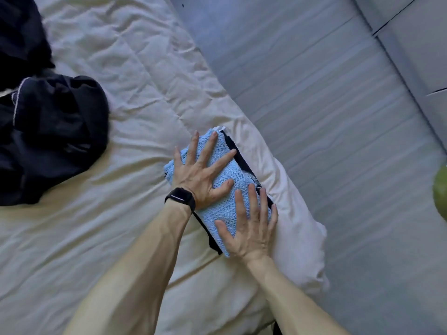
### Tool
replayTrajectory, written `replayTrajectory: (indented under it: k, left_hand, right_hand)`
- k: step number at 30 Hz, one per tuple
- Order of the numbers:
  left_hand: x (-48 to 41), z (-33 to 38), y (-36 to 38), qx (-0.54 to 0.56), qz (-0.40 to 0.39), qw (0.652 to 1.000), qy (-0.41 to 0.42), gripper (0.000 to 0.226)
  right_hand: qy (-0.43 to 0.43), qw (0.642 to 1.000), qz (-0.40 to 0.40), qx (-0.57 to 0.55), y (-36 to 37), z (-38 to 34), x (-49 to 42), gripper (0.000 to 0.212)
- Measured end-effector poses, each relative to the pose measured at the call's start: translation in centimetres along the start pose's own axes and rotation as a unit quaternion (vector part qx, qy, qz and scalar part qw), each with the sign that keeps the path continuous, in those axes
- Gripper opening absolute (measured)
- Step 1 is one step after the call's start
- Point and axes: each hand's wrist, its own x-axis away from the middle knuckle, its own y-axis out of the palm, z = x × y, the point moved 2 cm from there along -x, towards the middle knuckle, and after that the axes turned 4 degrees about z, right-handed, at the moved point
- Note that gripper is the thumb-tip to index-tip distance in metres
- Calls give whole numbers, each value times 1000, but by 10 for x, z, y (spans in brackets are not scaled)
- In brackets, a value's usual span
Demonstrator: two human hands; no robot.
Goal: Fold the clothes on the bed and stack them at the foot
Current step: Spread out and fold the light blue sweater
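Left hand (200,172), right hand (251,228) both flat, fingers spread, pressing blue knit (242,176) onto stack (239,157) mid-frame. Stack hugs bed (297,221) edge, squishy there, might slide onto floor (338,117).

The folded knit (229,189) is light blue with an openwork pattern. The crumpled garment (53,136) is navy, and the duvet (121,56) is cream.

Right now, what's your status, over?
Both open: left hand, right hand pressing flat. Folded blue knit top stacked on dark garment. Unfolded navy clothes heap off left; nothing blocking.
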Motion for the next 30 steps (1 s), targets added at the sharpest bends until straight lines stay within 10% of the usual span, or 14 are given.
replayTrajectory:
  k: [22, 30]
  left_hand:
    - [9, -10, 20, 9, 138, 990, 30, 74]
    - [24, 15, -26, -23, 8, 1000, -10, 70]
  right_hand:
    - [-62, 994, 86, 18, 42, 8, 23, 80]
    - [-20, 998, -55, 16, -18, -11, 20, 78]
